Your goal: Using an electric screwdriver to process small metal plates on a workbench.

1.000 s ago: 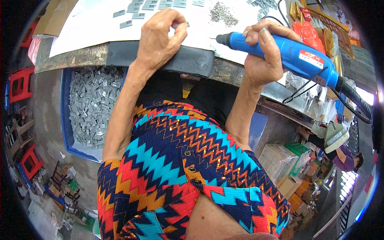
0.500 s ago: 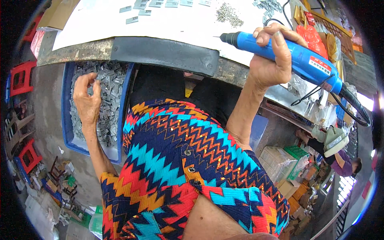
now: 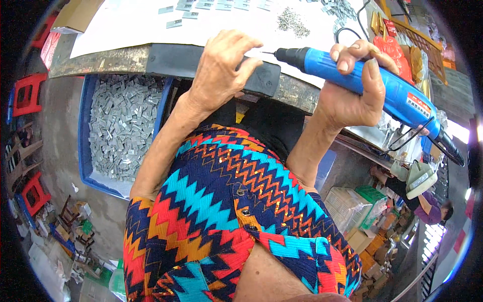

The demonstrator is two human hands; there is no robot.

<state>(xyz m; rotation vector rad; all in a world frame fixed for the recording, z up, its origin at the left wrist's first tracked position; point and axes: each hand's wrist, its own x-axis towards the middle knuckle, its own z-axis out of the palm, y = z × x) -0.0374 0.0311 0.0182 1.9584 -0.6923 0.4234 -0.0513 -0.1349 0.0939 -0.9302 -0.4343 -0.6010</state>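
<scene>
My right hand (image 3: pixel 354 88) is wrapped round a blue electric screwdriver (image 3: pixel 370 83) with a black nose. Its thin bit points left, over the near edge of the white-covered table (image 3: pixel 131 30). My left hand (image 3: pixel 221 68) is just left of the bit, above the black padded strip (image 3: pixel 171 61) on that edge. The thumb and index finger are apart, and I see nothing between them; the other fingers are partly hidden. Small grey flat pieces (image 3: pixel 205 5) lie in rows at the far side, beside a pile of tiny screws (image 3: pixel 293 22).
A blue tray (image 3: pixel 84 156) full of grey metal pieces (image 3: pixel 126 126) sits below the table at left. More grey pieces (image 3: pixel 339 9) are heaped at the far right, near a black cable (image 3: pixel 347 30). Red stools (image 3: pixel 27 94) stand left; another person (image 3: pixel 427 206) is at far right.
My left hand has moved up and right from over the blue tray to beside the screwdriver's bit. The screwdriver has shifted slightly right and down in my right hand.
</scene>
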